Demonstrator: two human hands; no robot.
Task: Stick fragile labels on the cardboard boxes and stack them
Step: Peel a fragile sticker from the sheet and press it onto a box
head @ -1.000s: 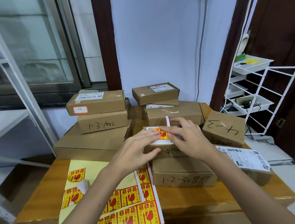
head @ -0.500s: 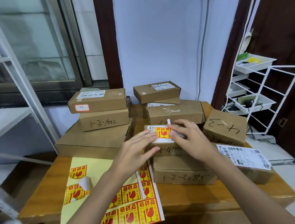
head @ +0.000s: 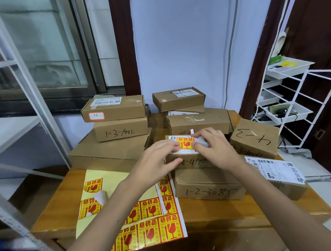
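Now flat where it was half-peeled a second ago, the red-and-yellow sticker (head: 185,143) lies on the small box (head: 189,158), left hand (head: 158,159) and right hand (head: 215,148) pressing open-fingered, gripping nothing.

Pale blue wall (head: 180,48); window (head: 43,45) left; dark door frame (head: 262,64) right; white wire rack (head: 292,100); wooden table (head: 221,214).

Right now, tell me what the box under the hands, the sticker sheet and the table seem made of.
Box: matte brown cardboard, with folded edges and marker writing.
Sticker sheet: glossy printed paper on yellow backing, apparently.
Table: probably varnished wood; orange-brown with a slight sheen.
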